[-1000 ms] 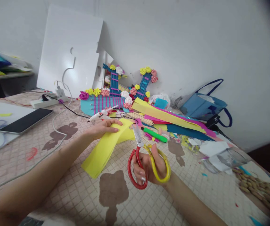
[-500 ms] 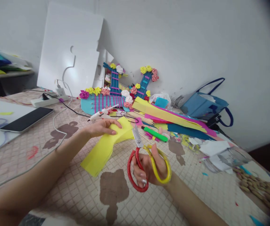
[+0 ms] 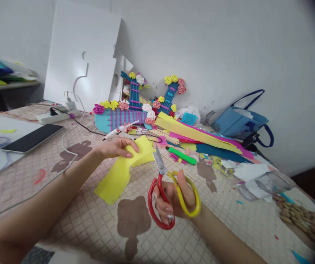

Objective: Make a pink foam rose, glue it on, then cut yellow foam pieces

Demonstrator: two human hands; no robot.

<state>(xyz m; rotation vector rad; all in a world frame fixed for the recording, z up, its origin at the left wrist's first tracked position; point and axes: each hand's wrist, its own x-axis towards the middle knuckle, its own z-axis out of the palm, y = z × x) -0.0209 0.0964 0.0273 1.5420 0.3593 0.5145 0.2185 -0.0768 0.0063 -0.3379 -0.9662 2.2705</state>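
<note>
My left hand (image 3: 118, 147) pinches a strip of yellow crepe paper (image 3: 114, 182) between thumb and fingers, left of centre. The strip's lower end slants down toward the table. In my right hand (image 3: 174, 201) are scissors (image 3: 160, 164) with one red and one yellow handle loop, fingers and thumb through the loops. The blades point up and a little left, slightly parted, their tips by the right edge of the yellow paper. A green cutter (image 3: 182, 156) lies just to the right of the blades.
Behind are a white glue gun (image 3: 114, 133), a flower-trimmed blue craft (image 3: 118, 120) and long yellow paper strips (image 3: 198, 134). A phone (image 3: 33, 138) and white cable lie left. At the right are a blue bag (image 3: 234, 123), a plastic cup (image 3: 270, 182) and peanuts (image 3: 297, 216).
My left hand has shifted slightly left with the yellow paper. The scissors' blades have tilted a little further left, and their red loop sits slightly lower.
</note>
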